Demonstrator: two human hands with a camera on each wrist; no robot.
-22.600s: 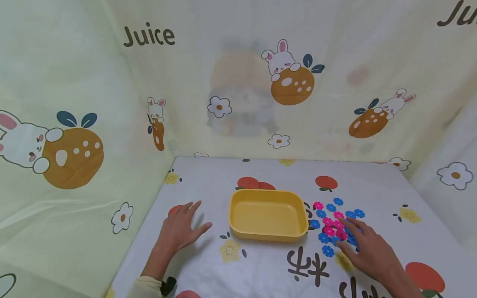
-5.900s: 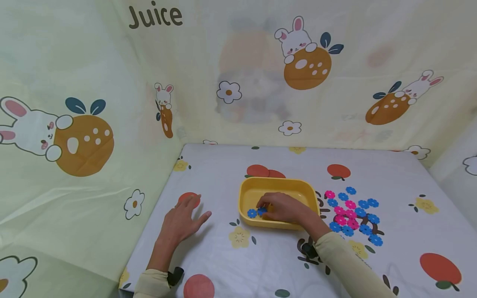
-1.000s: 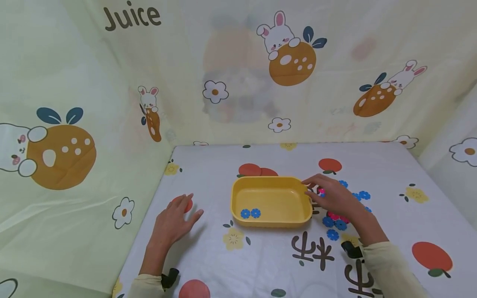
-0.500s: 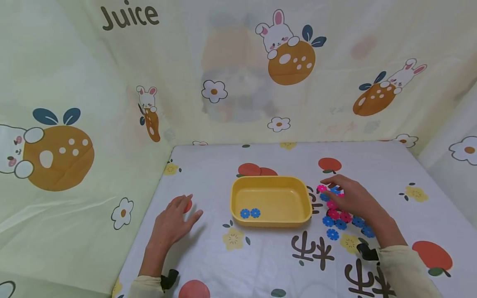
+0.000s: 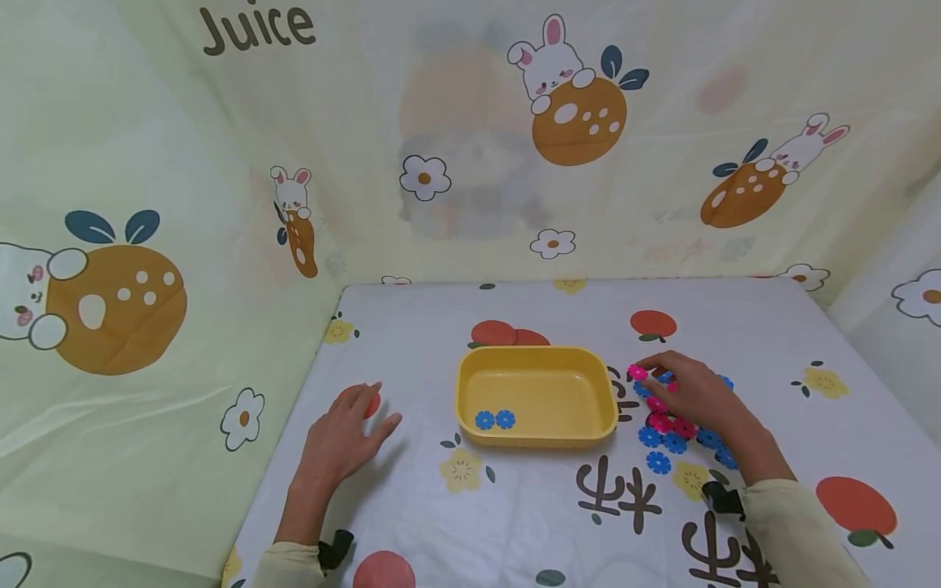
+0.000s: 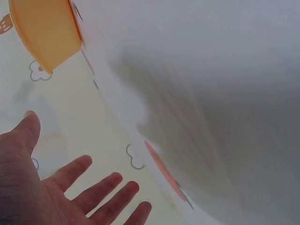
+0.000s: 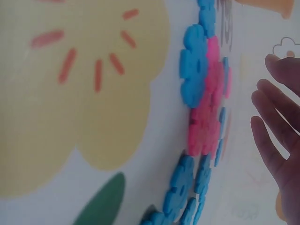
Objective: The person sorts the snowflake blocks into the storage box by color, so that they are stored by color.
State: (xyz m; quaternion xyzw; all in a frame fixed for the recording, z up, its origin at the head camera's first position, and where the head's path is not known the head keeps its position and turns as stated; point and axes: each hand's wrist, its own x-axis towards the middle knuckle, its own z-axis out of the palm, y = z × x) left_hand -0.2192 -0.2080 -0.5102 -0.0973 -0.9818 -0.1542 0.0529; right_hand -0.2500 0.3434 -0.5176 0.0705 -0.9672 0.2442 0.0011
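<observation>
Reaching with the right hand [image 5: 698, 396] over the far left of a scatter of flower-shaped pieces [image 5: 674, 443], with forefinger and thumb slightly parted at a pink piece [image 5: 637, 372]. Hard to tell from the head view whether touching it or just above; in the right wrist view, showing fingers extended and apart, with the palm cut off at the right edge. Hiding several more pieces beneath that hand and wrist, too covered to count, and blurring into an edge-on row in the right wrist view. Showing, just left of the scatter, a yellow tray [image 5: 562, 400] with two blue pieces [image 5: 484, 420] side by side near its front left corner; in both wrist views, cut off at the frame edge. Holding the left hand [image 5: 336, 445] out beyond the tray, well apart from it, with fingers loosely spread and the grasp wide, partly covering a red fruit print [image 5: 372, 405] on the tablecloth [image 5: 412, 335]. Backed by a patterned curtain [image 5: 478, 253], with one rabbit print [image 5: 18, 294] cropped at the left.
</observation>
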